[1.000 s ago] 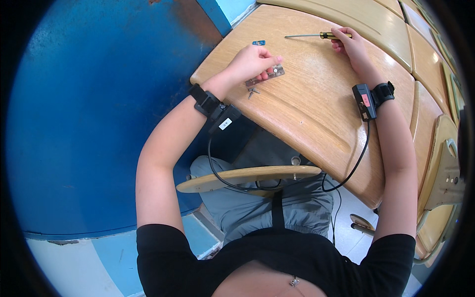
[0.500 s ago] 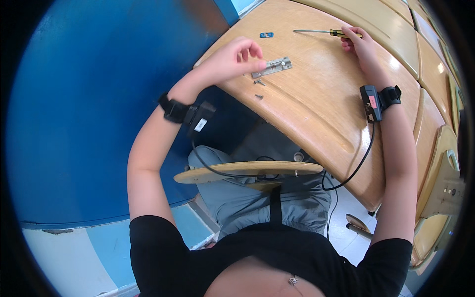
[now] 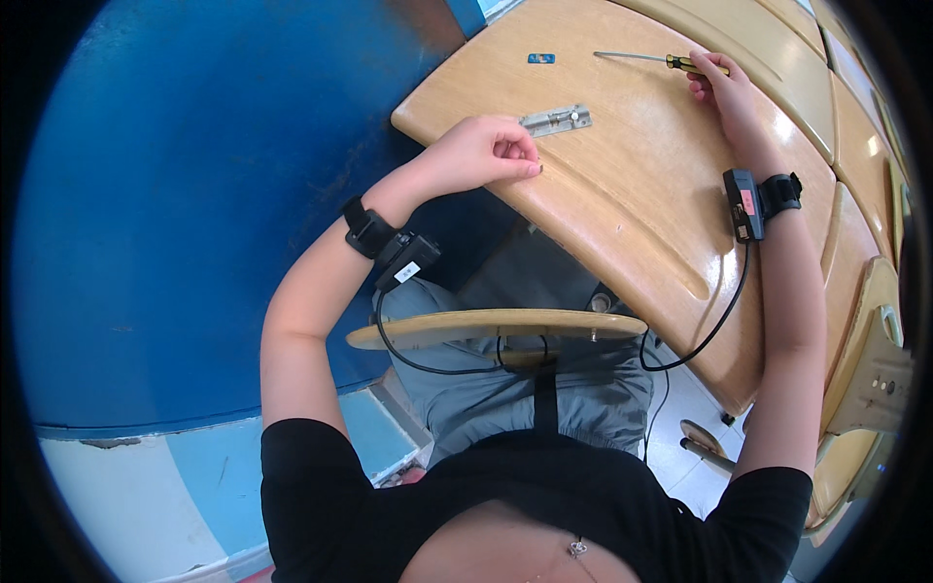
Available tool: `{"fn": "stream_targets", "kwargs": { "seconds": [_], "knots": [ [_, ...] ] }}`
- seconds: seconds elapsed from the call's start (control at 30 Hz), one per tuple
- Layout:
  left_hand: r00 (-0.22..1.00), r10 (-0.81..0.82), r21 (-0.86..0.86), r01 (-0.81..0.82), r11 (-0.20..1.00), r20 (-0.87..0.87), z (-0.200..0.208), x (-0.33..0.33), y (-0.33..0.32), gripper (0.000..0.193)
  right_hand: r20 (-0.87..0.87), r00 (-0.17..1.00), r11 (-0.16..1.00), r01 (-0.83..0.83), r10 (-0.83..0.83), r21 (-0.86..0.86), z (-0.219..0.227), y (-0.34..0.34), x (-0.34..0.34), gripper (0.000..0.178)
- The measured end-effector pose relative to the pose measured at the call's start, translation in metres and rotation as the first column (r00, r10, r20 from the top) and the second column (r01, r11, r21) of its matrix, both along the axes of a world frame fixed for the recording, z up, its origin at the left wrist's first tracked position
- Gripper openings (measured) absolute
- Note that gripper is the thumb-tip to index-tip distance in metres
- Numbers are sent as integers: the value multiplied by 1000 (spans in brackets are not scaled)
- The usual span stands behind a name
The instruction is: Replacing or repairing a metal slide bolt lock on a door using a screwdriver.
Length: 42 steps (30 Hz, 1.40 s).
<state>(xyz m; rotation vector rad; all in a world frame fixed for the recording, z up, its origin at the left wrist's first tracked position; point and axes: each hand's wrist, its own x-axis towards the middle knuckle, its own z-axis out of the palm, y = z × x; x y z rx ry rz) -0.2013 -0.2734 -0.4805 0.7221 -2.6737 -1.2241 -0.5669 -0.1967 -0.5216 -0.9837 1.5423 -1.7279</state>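
A small silver-grey metal slide-bolt latch (image 3: 555, 120) was recorded lying flat and loose on the light tan wooden desktop (image 3: 632, 194), upper centre of the frame; no screw was seen in it, and fastening was judged not yet begun. The left hand (image 3: 483, 154) was noted just below and left of the latch, close but apart from it, its fingers curled into a narrow pinch over the desk edge; whether something small was held between them could not be told. The right hand (image 3: 724, 89) was logged at the upper right, laid on the yellow-and-black handle of a slim steel-shafted screwdriver (image 3: 653, 60), which rested on the desk with its shaft pointing toward the left of the frame; a full grip could not be confirmed. A small blue rectangular tag (image 3: 541, 58) was listed above the latch, well apart from it. The desktop was entered as smooth, varnished, curved at the rim, with glare at the right. Black wrist-worn devices (image 3: 748, 201) with cables were noted on both forearms. A matt blue painted wall (image 3: 175, 194), scuffed, filled the left of the frame.
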Motion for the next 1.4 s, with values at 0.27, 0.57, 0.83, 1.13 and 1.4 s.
{"fn": "stream_targets", "kwargs": {
  "seconds": [0.27, 0.57, 0.83, 1.13, 1.4],
  "knots": [
    [996, 34, 14, -32, 999, -86, 7, -14, -6, 20, -8, 1000, 1000, -4, 4, -6, -1, -3, -4, 32],
    [901, 241, -182, -321, 929, -360, 68, 55, -61, 24, 47, 998, 998, 48, -47, -32, 1, -5, -8, 40],
    [764, 519, -51, -579, 814, -383, 97, 136, -80, 22, 4, 993, 941, -113, 121, -320, 76, 12, 41, 26],
    [818, 460, -165, -535, 829, -345, 119, 119, -76, 21, -816, 344, 874, -331, 464, 357, 42, -1, 131, 29],
    [860, 435, -189, -489, 851, -268, 125, 116, -72, 20, -876, 317, 913, -308, 364, 268, 29, -26, 128, 19]
  ]
}}
